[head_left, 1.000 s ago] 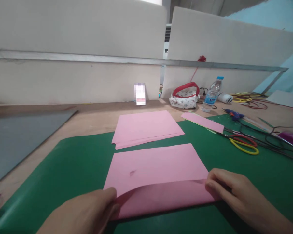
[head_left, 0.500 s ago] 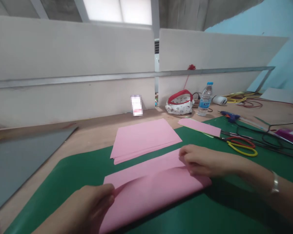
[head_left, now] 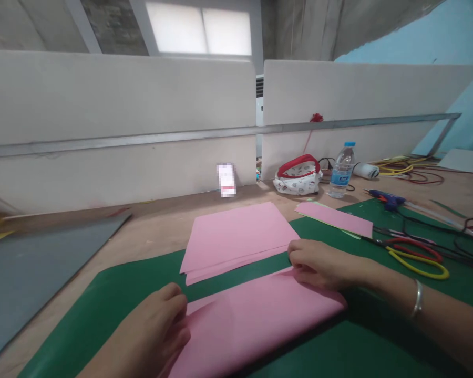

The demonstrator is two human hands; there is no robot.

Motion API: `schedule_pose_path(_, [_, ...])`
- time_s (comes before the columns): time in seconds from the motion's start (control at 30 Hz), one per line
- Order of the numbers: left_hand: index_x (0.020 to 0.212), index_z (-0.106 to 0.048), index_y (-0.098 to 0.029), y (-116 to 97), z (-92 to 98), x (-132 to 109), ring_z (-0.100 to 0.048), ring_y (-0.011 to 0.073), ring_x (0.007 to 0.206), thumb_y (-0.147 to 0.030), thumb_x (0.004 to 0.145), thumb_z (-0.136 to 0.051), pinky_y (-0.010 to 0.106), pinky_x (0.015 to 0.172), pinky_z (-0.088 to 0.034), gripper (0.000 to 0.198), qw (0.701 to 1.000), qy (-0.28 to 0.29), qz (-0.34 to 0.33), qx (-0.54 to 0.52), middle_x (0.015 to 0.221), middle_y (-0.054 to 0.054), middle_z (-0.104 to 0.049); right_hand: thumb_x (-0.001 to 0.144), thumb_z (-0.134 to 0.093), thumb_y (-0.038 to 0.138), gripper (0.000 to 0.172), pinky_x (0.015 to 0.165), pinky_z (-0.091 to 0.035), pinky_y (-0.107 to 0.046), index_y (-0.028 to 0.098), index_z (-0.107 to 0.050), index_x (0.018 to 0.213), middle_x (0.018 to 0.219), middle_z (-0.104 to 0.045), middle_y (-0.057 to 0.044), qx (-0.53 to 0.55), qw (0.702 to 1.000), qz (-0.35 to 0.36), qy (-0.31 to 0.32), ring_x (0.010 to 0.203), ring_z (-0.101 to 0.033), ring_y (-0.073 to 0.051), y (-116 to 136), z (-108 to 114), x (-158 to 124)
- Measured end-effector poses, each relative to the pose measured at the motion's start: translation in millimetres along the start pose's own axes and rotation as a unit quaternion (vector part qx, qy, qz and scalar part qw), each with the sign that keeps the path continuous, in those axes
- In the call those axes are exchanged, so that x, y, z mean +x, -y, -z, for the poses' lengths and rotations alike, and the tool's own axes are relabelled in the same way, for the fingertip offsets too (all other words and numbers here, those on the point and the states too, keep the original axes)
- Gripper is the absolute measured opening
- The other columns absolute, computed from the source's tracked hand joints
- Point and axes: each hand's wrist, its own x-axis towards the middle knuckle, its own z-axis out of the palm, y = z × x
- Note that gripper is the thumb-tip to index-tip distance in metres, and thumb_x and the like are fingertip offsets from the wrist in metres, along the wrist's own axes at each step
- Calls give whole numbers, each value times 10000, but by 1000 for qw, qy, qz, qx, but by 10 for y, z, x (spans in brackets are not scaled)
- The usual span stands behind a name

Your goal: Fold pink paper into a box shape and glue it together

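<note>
A pink sheet of paper lies bent over on itself on the green cutting mat, its rounded fold toward me. At its far left corner my left hand is closed on the paper's edges. Fingers curled, my right hand pinches the far right corner; a bracelet circles that wrist. Just beyond the folded sheet rests a stack of pink paper. The sheet's near left part is partly hidden by my left hand.
Scissors with red and yellow handles lie right, near pink paper strips. Behind are a glue gun, a water bottle and a white pouch. A grey board lies left. White panels stand at the back.
Both hands have brought the near half of the sheet farther over, so its edge now meets the far edge. My left hand has moved up to the far left corner. The view has tilted up slightly.
</note>
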Motion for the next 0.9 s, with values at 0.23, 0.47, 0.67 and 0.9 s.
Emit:
schedule_pose_path(0.23, [763, -518, -217, 99, -8, 79, -524, 175, 652, -171, 608, -453, 273, 566, -326, 175, 996, 87, 18, -18, 740, -11, -586, 720, -556, 128, 176, 643, -393, -259, 180, -554, 889, 858, -581, -31, 16, 999, -42, -6, 751, -508, -165, 22, -60, -39])
schedule_pose_path(0.47, [651, -453, -212, 53, -23, -11, -492, 163, 634, -230, 685, -460, 263, 569, -303, 40, 998, 61, 11, -34, 672, -32, -536, 731, -578, 114, 72, 739, -412, -251, 163, -528, 712, 934, -559, -51, 112, 993, -26, -27, 851, -516, -158, 56, -9, -58])
schedule_pose_path(0.67, [642, -488, -202, 2, 74, -39, -475, 152, 630, -304, 734, -484, 239, 564, -321, 136, 992, 75, 22, -97, 638, -44, -504, 786, -623, 333, 232, 657, -398, -237, 168, -599, 947, 858, -611, -22, 152, 985, -80, -4, 761, -523, -153, 83, 61, -93])
schedule_pose_path(0.9, [676, -581, -202, 33, 93, -17, -514, 155, 626, -388, 783, -467, 231, 560, -358, 242, 982, 96, 38, -158, 644, -35, -545, 814, -554, 330, 218, 538, -335, -205, 149, -628, 718, 678, -589, 8, 179, 977, -117, 29, 636, -489, -122, 19, 114, -143])
